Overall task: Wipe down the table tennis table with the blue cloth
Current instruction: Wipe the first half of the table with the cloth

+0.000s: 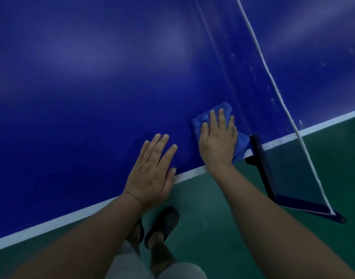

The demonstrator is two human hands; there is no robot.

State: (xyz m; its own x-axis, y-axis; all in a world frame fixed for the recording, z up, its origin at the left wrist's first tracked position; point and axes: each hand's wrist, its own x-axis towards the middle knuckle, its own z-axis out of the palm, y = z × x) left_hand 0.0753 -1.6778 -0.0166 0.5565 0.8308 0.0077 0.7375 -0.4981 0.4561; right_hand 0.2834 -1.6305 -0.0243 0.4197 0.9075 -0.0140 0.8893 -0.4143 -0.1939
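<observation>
Nearest, the left hand [152, 174] lay flat and released on the tabletop [82, 87] edge, holding nothing. Just beyond and to its right, the right hand [218, 139] pressed straight-fingered on the blue cloth [199, 122], whose long axis seemingly ran along the net [281, 117] beside it. Open surface stretched leftward, beyond both hands.
</observation>
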